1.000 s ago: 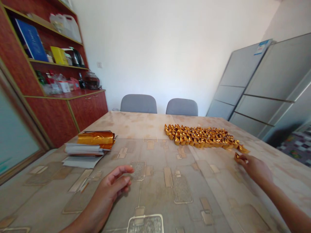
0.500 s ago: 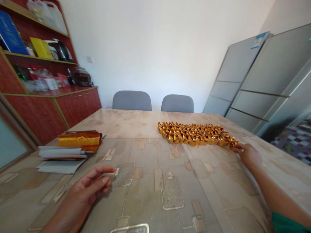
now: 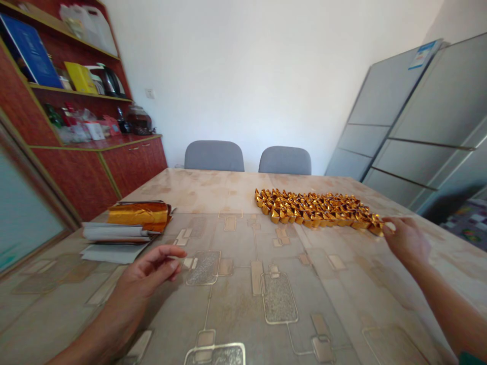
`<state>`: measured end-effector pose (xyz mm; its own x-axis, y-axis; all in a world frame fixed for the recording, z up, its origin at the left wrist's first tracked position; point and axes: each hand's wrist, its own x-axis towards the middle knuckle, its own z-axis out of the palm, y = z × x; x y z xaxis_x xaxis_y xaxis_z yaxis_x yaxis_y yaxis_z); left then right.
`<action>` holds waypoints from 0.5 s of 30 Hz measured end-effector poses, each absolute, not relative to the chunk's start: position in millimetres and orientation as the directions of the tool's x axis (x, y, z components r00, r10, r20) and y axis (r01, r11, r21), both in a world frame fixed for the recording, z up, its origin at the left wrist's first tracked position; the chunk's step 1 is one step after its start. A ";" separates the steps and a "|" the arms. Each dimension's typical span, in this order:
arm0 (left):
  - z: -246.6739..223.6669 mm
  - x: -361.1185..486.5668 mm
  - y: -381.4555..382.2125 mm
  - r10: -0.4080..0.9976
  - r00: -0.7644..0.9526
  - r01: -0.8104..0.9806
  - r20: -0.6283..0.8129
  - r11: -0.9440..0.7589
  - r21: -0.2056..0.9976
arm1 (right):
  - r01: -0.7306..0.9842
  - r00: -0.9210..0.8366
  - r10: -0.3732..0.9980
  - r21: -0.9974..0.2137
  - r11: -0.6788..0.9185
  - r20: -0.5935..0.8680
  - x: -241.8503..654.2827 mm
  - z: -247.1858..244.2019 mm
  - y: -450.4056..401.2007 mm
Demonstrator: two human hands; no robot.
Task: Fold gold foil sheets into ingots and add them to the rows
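Several rows of folded gold-foil ingots (image 3: 315, 213) lie close together on the patterned table cover (image 3: 342, 304). My right hand (image 3: 407, 241) is at the right end of the rows, its fingertips at or touching the last ingot, with nothing visible in them. My left hand (image 3: 152, 266) hovers over the cover with its fingers loosely apart, holding nothing that I can see. It is nearest to a stack of white paper sheets (image 3: 114, 244), which lies under a gold foil roll (image 3: 139, 215).
A red wooden cabinet with shelves (image 3: 133, 167) holds bottles and boxes at the left. Two grey chair backs (image 3: 213, 156) stand beyond the table. Large grey panels (image 3: 418, 121) lean at the right.
The small gold piece in my right hand a second ago no longer shows there. My right hand is at the rows' end, my left hand has moved toward the papers, and the view has shifted.
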<state>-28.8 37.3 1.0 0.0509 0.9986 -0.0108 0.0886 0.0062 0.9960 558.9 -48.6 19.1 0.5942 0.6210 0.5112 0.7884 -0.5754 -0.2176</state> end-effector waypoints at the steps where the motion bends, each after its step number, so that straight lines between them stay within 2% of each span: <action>1: 6.4 -33.4 42.3 0.999 0.017 0.128 0.043 -0.045 0.991 | 0.812 0.568 0.639 -0.229 -0.537 0.518 548.8 22.3 -46.3; 4: 22.4 -56.6 63.3 0.953 -0.040 0.340 0.300 -0.269 0.901 | 0.869 0.495 0.681 -0.289 -0.403 0.539 508.0 27.5 -32.2; 6: 29.1 -78.6 80.0 0.875 -0.029 0.548 0.483 -0.390 0.740 | 0.889 0.447 0.715 -0.358 -0.287 0.538 470.4 27.7 -17.9; 8: 31.3 -101.4 95.2 0.801 0.069 0.725 0.595 -0.450 0.522 | 0.895 0.374 0.766 -0.420 -0.149 0.523 423.5 27.5 -3.1; 10: 30.2 -120.1 106.5 0.814 0.160 0.829 0.558 -0.418 0.372 | 0.882 0.264 0.815 -0.470 0.012 0.516 368.4 28.5 8.3; 11: 28.9 -126.9 110.5 0.838 0.171 0.865 0.518 -0.380 0.329 | 0.821 0.189 0.838 -0.550 0.151 0.512 339.4 29.3 11.7; 13: 26.0 -135.4 115.4 0.858 0.183 0.880 0.480 -0.360 0.309 | 0.676 0.096 0.849 -0.660 0.327 0.519 283.5 30.3 13.4; 15: 23.9 -139.4 117.4 0.870 0.215 0.878 0.444 -0.372 0.303 | 0.596 -0.016 0.862 -0.687 0.415 0.506 237.5 28.8 9.7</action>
